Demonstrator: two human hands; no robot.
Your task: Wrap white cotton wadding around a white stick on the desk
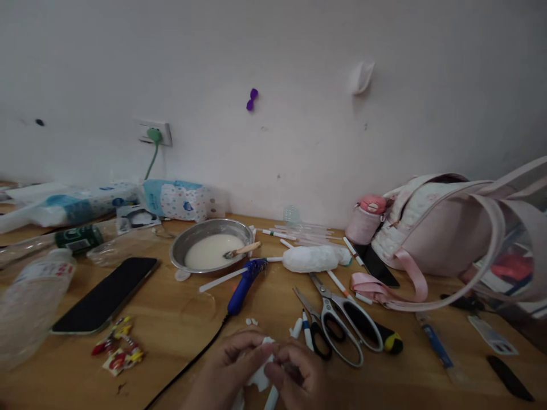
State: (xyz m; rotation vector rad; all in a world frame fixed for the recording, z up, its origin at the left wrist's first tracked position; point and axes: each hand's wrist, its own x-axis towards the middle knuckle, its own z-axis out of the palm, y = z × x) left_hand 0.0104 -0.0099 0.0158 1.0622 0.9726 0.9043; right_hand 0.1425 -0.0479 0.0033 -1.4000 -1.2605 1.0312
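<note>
Low in the middle of the head view, my left hand (233, 364) and my right hand (301, 373) meet with fingertips pinched together. Between them is a small, crumpled white piece (260, 377), perhaps paper or tissue; my fingers hide part of it. Under my hands a white marker-like tube (272, 397) shows in part. Just beyond lie small white scraps (252, 322), a white marker with a blue band (306, 329) and scissors (337, 319). A blue hot glue gun (243, 290) with a glue stick (223, 280) rests farther off.
Behind stands a metal bowl (177, 263) of whitish liquid with a brush (243, 249). A white wrapped bundle (311, 259) lies right of it. Left are a phone (106, 296), plastic bottle (38, 302) and candies (119, 347); right, a pink bag (444, 233). The gun's cord (188, 364) runs toward me.
</note>
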